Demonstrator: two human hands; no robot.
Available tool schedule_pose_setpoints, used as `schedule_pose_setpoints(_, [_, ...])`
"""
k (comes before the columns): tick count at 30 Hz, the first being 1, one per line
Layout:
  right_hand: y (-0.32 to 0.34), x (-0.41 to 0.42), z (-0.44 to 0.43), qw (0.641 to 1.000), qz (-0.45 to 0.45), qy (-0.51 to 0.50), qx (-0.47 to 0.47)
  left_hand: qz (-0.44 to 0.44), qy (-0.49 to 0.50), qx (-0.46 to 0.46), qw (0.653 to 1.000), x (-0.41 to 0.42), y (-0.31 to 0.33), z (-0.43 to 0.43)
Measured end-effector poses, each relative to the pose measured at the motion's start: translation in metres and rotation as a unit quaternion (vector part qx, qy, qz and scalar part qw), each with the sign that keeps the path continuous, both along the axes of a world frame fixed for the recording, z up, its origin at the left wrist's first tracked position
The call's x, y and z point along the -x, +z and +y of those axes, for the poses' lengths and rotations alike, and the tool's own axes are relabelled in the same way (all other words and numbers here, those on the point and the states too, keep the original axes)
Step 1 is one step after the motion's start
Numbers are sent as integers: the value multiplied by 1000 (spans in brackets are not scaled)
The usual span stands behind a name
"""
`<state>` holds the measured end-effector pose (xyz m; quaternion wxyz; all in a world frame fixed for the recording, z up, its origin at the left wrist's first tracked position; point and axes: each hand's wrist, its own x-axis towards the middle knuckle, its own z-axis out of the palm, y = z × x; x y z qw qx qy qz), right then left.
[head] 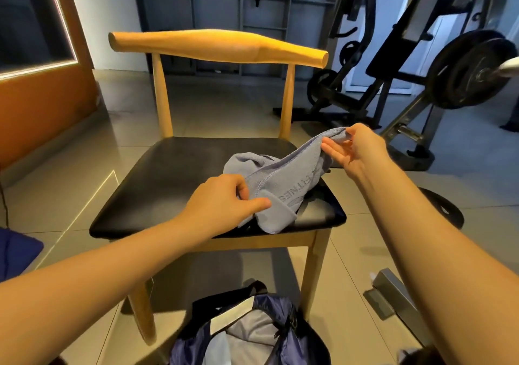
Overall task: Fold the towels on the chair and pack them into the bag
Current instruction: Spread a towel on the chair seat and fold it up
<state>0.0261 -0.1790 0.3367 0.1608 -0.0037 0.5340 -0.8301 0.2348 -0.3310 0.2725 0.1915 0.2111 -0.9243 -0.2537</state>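
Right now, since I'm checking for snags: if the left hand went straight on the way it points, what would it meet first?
The towel it pinches: the left hand points across the chair seat straight into the bunched cloth. What lies past the cloth is probably bare seat, but depth there is unclear.

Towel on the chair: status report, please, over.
Left hand pinches towel near edge; right hand holds far corner up. Towel unfolded, partly on chair. Bag open below, nothing blocking.
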Motion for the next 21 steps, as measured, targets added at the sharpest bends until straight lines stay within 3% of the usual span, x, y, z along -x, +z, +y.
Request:
schedule_pose_setpoints(5, [-5,4,1,1000,-4,-16,-1,-3,28,50,998,-5,-9,14])
schedule_pose_setpoints(13, [-7,6,-4,1000,5,-22,-5,38,38,-24,998,7,-22,21])
schedule_pose_setpoints(21, [-12,12,3,999,0,-34,-15,69,28,-112,991,0,6,0])
